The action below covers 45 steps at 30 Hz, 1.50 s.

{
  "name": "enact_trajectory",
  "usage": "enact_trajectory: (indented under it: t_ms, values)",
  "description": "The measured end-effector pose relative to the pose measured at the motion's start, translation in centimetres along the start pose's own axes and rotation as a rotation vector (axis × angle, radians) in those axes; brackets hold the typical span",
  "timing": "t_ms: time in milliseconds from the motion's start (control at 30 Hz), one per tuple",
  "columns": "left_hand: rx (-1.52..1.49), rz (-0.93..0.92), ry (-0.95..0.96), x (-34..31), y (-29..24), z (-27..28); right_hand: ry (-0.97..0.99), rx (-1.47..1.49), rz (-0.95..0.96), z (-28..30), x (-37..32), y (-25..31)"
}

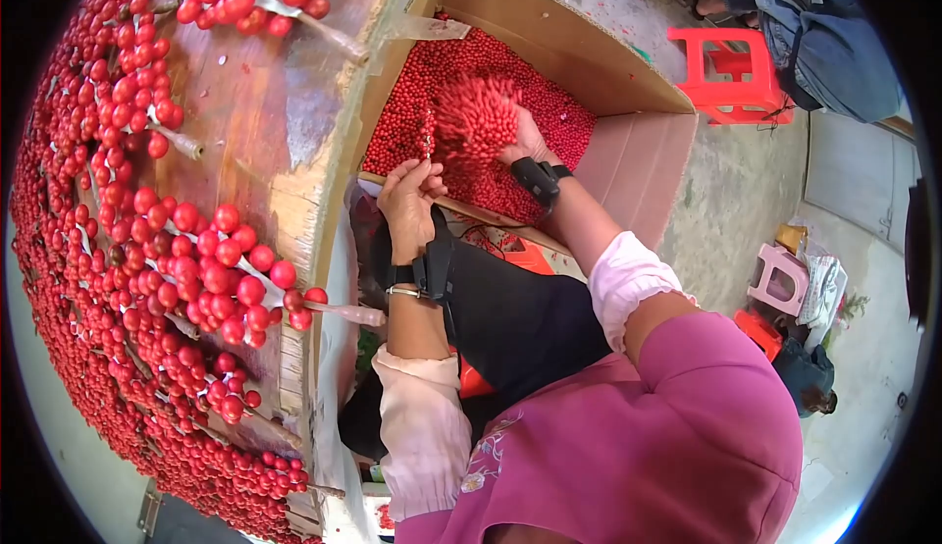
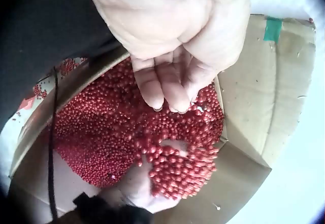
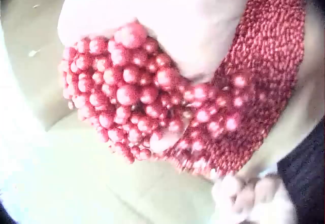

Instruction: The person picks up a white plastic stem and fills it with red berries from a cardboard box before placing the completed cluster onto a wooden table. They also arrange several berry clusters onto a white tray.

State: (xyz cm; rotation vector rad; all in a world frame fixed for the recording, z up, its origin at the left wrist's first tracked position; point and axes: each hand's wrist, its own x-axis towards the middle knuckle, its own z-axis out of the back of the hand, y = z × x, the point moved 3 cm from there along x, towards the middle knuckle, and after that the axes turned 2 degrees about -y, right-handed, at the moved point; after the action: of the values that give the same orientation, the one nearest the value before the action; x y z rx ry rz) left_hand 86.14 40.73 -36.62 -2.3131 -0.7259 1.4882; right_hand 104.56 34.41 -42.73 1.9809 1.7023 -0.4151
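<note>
Pinching a red berry sprig [image 1: 428,130] in the left hand [image 1: 410,201]; gripping a berry bunch [image 1: 473,120] in the right hand [image 1: 528,139], at one o'clock, over the cardboard carton [image 1: 569,34]. Probably light, slippery, easily shed; best pinched low.

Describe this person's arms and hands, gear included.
Left hand and right hand: no gloves. Boxy black device strapped to each wrist; thin, shiny bracelet on the left. Pale pink sleeves on both arms, magenta top.
</note>
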Motion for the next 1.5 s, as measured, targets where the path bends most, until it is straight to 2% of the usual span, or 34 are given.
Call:
enact_trajectory:
  t_ms: [100,200,400,500,667,800,900,933,1033,1067,1167,1233,1300,1333,1367,1400,1500]
  values:
    - [0.003,0.015,-0.002,0.1,0.3,-0.2,0.029,-0.03,0.109,-6.8,-2.1,0.1]
    - [0.02,0.014,-0.001,0.2,0.5,-0.4,0.074,-0.111,0.094,-9.8,-2.1,-0.5]
    - [0.021,0.028,0.018,0.2,0.6,-0.2,0.07,-0.151,0.123,-10.7,-1.0,-1.9]
    - [0.022,0.029,0.022,0.1,0.7,-0.3,0.076,-0.182,0.205,-10.7,-0.5,-1.6]
    - [0.025,0.04,0.012,0.0,0.6,-0.4,0.089,-0.28,0.169,-11.3,-0.6,-1.4]
    - [0.03,0.034,0.016,0.1,0.5,-0.6,0.101,-0.394,0.285,-12.0,-0.5,-0.6]
    - [0.035,0.026,0.009,0.1,0.6,-0.4,0.161,-0.746,0.439,-13.1,-1.1,-0.3]
    - [0.033,0.022,0.004,0.2,0.6,-0.4,0.161,-0.746,0.44,-13.3,-1.3,-0.2]
    - [0.029,0.011,0.004,0.3,0.5,-0.4,0.224,-1.258,0.523,-14.0,-2.4,0.1]
    - [0.028,0.006,0.007,0.3,0.5,-0.4,0.223,-1.259,0.524,-13.7,-2.7,0.4]
    - [0.027,-0.01,0.016,0.1,0.4,-0.4,-0.148,-0.782,0.435,-9.5,-3.6,1.8]
    - [0.03,-0.033,0.031,0.1,0.3,-0.6,-0.526,-0.805,0.374,-2.4,-3.4,2.6]
    - [0.026,-0.041,0.038,0.2,0.2,-0.7,-0.754,-1.396,0.217,6.6,-2.9,2.5]
    - [0.023,-0.047,0.04,0.2,0.2,-0.5,-0.805,-1.594,0.127,8.9,-3.0,1.8]
    - [0.02,-0.051,0.038,0.2,0.3,-0.4,-0.851,-1.79,0.028,11.1,-3.3,1.0]
    - [0.02,-0.049,0.032,0.1,0.4,-0.3,-0.849,-1.791,0.021,15.8,-2.5,1.0]
    - [0.017,-0.057,0.026,0.0,0.2,-0.4,-0.863,-0.927,0.054,28.3,1.0,-3.2]
